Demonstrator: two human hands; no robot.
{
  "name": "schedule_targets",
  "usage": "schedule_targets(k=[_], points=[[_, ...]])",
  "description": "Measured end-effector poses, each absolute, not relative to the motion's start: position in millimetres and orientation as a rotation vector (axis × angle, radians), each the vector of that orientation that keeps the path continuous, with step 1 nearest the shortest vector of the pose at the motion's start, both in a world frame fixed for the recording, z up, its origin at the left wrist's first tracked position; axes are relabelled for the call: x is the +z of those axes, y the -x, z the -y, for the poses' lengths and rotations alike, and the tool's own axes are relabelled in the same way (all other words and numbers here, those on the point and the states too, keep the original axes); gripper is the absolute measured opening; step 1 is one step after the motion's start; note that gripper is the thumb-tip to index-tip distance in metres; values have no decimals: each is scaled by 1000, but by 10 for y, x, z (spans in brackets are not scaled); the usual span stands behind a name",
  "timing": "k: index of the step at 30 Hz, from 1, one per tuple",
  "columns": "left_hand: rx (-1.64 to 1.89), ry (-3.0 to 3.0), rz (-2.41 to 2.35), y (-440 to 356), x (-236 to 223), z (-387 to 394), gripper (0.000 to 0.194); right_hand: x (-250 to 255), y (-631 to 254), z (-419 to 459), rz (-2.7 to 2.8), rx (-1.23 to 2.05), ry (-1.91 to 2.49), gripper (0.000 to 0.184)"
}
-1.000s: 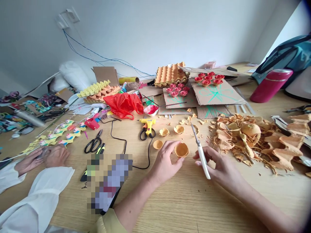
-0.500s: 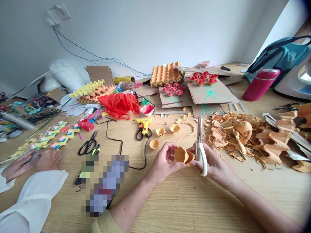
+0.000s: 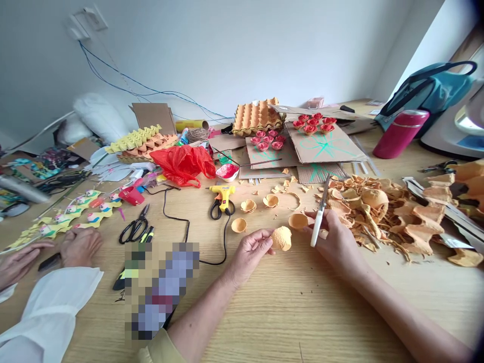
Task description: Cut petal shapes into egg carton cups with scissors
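Note:
My left hand (image 3: 247,257) pinches an orange egg-carton cup (image 3: 282,239) by its edge, its rough outer side turned up. In my right hand (image 3: 336,244) are white-handled scissors (image 3: 320,214), blades pointing away from me. A second orange cup (image 3: 298,221) sits at the fingertips of that hand; I cannot tell whether they grip it or only touch it. Left of these, a single cup (image 3: 239,225) rests on the table. Behind it stand two small nested stacks, a left stack (image 3: 248,205) and a right stack (image 3: 270,201), with petal-like rims.
Orange carton scraps (image 3: 363,201) lie heaped at right. A yellow glue gun (image 3: 223,196), black scissors (image 3: 134,227) and a blurred-out phone (image 3: 164,292) lie to the left. Red paper flowers (image 3: 312,122) stand on cardboard behind. A co-worker's hand (image 3: 81,244) rests at far left.
The two cups came together between my hands, then parted. The left hand's cup now shows its outside; the other is at my right fingertips. The co-worker's hands have separated, with a dark object between them.

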State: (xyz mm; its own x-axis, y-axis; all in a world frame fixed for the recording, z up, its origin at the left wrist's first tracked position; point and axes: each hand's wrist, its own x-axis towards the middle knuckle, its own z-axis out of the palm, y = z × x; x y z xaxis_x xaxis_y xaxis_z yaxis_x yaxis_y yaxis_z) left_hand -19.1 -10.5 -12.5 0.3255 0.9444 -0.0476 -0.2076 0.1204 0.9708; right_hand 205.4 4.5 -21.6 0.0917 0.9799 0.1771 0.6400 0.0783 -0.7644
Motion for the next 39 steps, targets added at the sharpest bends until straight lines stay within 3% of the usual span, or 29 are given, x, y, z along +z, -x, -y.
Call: schedule_targets(k=[8,14,19,23,27,33,39], points=[[1032,-571,-610,193,-214,83,16,-138,-2113,29,1575,462,1512,32],[934,-381,-552,96,-212,122,19,-61,-1963,170,1579,1007,1060,28],[900,-474,-555,64,-262,168,25,-105,-1845,205,1461,1204,983,30],[932,-773,-646,64,-219,199,43,-135,-1865,225,1541,1179,1016,23],[961,-985,-769,62,-170,199,42,-118,-1875,251,1652,1112,1055,21],[990,-680,-703,101,-159,157,32,0,-1903,258,1794,963,1127,15],[1051,-467,-617,169,-185,86,39,15,-1936,279,2081,893,1273,21]])
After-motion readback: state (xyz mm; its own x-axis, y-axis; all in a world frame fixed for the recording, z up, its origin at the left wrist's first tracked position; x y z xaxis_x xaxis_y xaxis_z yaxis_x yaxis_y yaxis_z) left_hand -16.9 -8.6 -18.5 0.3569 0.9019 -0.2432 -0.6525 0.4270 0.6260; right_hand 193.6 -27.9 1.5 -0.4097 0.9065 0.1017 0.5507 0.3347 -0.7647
